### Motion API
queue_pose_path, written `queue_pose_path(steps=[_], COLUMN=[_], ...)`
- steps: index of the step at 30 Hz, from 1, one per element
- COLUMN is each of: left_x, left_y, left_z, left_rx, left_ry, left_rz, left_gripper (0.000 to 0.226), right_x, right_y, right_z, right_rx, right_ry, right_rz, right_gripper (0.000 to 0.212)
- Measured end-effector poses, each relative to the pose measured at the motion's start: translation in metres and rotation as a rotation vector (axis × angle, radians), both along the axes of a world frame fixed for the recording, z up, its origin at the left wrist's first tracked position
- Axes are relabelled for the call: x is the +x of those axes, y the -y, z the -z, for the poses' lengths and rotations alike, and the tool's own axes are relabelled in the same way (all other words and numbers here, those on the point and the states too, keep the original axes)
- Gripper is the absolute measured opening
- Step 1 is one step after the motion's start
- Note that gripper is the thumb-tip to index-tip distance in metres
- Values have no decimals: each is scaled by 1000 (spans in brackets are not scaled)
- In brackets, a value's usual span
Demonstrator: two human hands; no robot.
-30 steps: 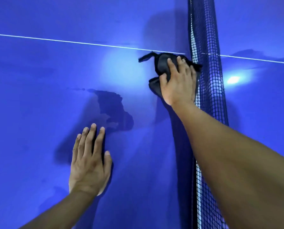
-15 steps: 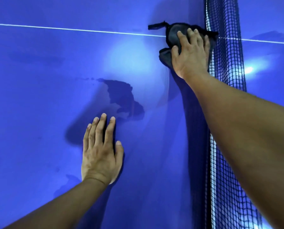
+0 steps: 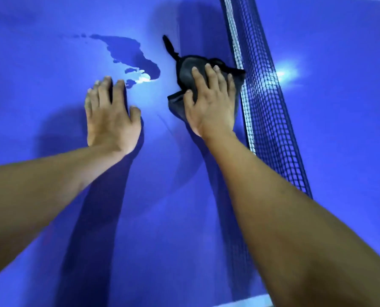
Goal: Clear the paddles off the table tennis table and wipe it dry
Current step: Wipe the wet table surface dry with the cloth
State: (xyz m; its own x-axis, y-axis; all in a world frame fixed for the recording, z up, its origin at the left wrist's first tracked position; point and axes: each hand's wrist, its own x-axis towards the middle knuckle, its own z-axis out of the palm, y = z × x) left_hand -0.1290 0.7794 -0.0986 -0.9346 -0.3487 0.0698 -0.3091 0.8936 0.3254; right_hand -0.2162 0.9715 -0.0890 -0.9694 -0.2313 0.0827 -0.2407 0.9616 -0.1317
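Arms stretch across a blue table [image 3: 29, 52] as a person leans over it, seen from a head-worn camera. The right hand [image 3: 211, 105] lies flat on a black cloth [image 3: 185, 67], fingers straight and slightly spread, pressing the bunched fabric onto the surface. Its thumb rests at the cloth's near left fold. The cloth sits on the table just left of the net [image 3: 264, 107]; whether its right edge touches the mesh cannot be told. A thin twisted tail of fabric sticks out from the cloth's far edge, pointing away from the person.

The left hand [image 3: 109, 116] is planted palm down on the bare table, fingers extended and close together, thumb out to the side, holding nothing. It rests to the left of the cloth, apart from it.

A dark puddle [image 3: 129, 49] with a ragged outline spreads on the surface just beyond the left hand's fingertips and to the left of the cloth, with smaller drops trailing off at its far left end. A bright glint [image 3: 143, 78] marks its near edge.

The net, dark mesh with a white band, runs from the top of the frame toward the lower right. A glare [image 3: 284, 73] shines on the table's other half, beyond the net. A white line [image 3: 246, 303] shows at the table's near edge.
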Motion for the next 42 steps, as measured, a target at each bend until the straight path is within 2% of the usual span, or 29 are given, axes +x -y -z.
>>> queue_pose_path(steps=[6, 8, 11, 17, 22, 25, 32, 36, 40, 42], left_x=[6, 18, 66, 193, 272, 289, 267, 260, 229, 202], left_y=[10, 5, -21, -81, -93, -99, -100, -75, -43, -21], left_z=[-2, -6, -7, -2, -5, -10, -39, -41, -45, -46], left_rx=[82, 32, -52, 12, -16, 23, 191, 125, 57, 46], left_ry=[-55, -37, -49, -90, 22, 81, 148, 161, 179, 187], left_rz=[79, 170, 264, 312, 313, 297, 197, 268, 283, 273], left_gripper=[58, 59, 55, 47, 53, 56, 50, 43, 63, 64], right_x=[102, 128, 162, 251, 342, 384, 373, 338, 286, 257], right_y=[-22, -33, -45, -75, -89, -91, -84, -66, -40, -25], right_z=[0, 1, 1, 2, 0, 3, 5, 4, 3, 3], right_rx=[-21, -19, -29, -83, -135, -139, -68, -62, -46, -30], right_ry=[-11, -10, -18, -42, -15, 15, 43, 14, 12, 37], right_rz=[-12, -18, -27, -37, -29, -45, -105, -170, -194, -181], right_gripper=[61, 61, 61, 59, 61, 61, 59, 58, 59, 60])
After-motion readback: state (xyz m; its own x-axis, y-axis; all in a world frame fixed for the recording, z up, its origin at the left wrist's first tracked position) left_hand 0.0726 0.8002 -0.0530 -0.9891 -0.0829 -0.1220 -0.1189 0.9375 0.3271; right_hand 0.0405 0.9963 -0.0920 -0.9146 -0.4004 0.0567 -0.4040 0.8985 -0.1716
